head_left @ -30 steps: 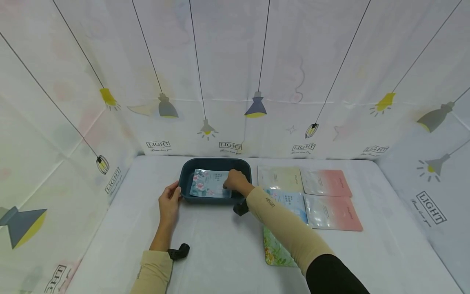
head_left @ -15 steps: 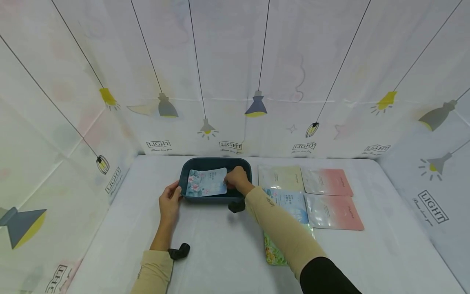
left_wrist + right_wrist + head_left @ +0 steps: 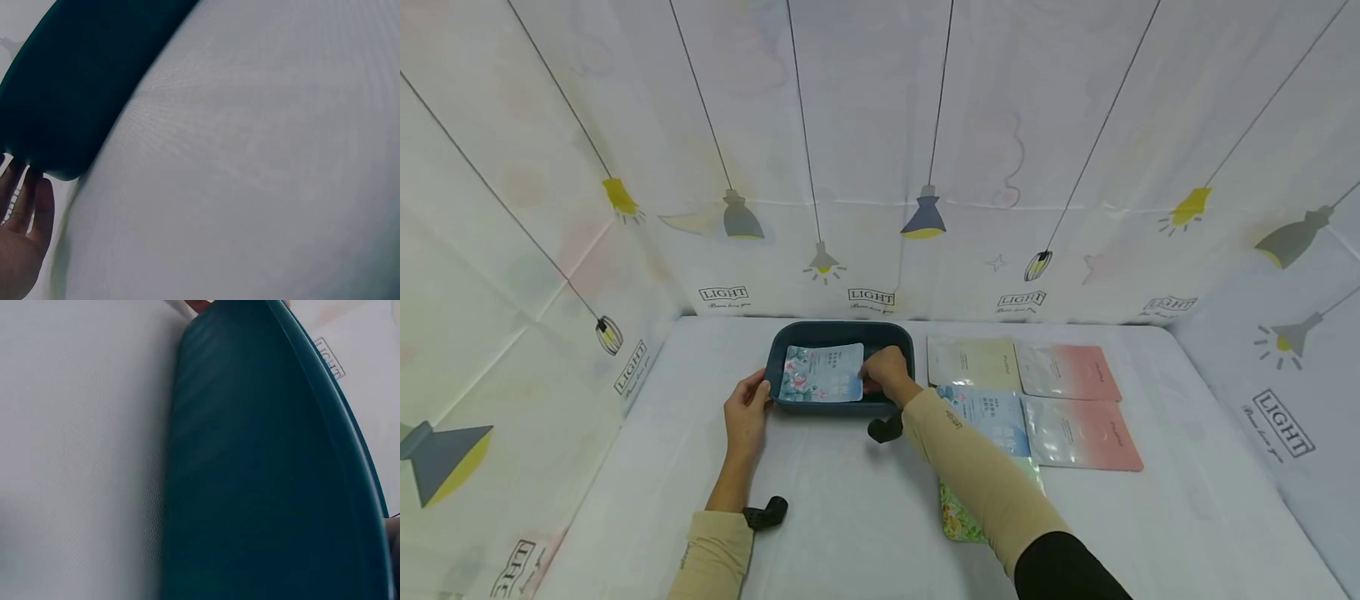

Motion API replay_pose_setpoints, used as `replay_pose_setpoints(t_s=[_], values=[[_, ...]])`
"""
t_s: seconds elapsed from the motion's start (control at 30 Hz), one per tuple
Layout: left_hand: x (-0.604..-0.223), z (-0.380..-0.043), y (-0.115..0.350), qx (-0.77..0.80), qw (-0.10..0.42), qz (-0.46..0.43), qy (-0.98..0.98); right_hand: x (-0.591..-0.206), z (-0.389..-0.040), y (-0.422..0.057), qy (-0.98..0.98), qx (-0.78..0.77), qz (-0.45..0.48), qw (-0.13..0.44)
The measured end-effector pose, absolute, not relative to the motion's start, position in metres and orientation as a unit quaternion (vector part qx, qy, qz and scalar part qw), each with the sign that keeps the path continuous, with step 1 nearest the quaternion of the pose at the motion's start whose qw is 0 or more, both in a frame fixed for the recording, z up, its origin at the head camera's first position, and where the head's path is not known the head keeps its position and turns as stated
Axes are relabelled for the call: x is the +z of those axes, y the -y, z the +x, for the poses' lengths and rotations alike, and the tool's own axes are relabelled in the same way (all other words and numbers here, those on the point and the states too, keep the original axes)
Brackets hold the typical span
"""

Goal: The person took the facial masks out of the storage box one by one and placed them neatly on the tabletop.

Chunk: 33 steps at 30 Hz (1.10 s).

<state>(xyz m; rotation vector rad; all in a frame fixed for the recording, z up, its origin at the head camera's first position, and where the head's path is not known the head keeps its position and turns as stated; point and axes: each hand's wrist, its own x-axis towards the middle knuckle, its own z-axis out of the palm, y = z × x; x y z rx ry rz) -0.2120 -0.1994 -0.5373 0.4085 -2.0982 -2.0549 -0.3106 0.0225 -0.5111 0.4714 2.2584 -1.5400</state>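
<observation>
In the head view, a dark teal tray (image 3: 820,333) stands near the table's back edge. A blue floral face mask packet (image 3: 823,373) lies inside, towards the left. My left hand (image 3: 747,421) rests its fingertips and thumb against the tray's left end; the left wrist view shows those fingers (image 3: 24,203) fairly straight. My right hand (image 3: 889,371) reaches into the tray with curled fingers, which pinch the packet's right edge. A small reddish patch shows below that hand, too covered to identify. In the right wrist view the tray's side wall (image 3: 262,456) hides the right hand's fingers.
Right of the tray lie a cream packet (image 3: 973,362), two pink packets (image 3: 1067,372), another blue packet (image 3: 992,408) and a green floral one (image 3: 958,512). My right sleeve partly covers the last two. A printed cloth wall (image 3: 865,167) rises behind the white table (image 3: 842,508).
The blue packet in the tray has shifted slightly left, tilted, then levelled out. The reddish patch below my right hand has come into view. My left hand and the tray have stayed put.
</observation>
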Motion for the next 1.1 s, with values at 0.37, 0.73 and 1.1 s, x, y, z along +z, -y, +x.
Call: replay_pose_setpoints(t_s=[0.37, 0.73, 1.1], values=[[-0.552, -0.219, 0.203, -0.691, 0.103, 0.135, 0.703, -0.508, -0.311, -0.023, -0.775, -0.586, 0.155, 0.178], [-0.560, -0.222, 0.204, -0.681, 0.112, 0.135, 0.710, -0.499, -0.301, -0.027, -0.743, -0.636, 0.129, 0.166], [-0.557, -0.220, 0.202, -0.675, 0.124, 0.128, 0.716, -0.483, -0.298, -0.040, -0.726, -0.659, 0.110, 0.162]])
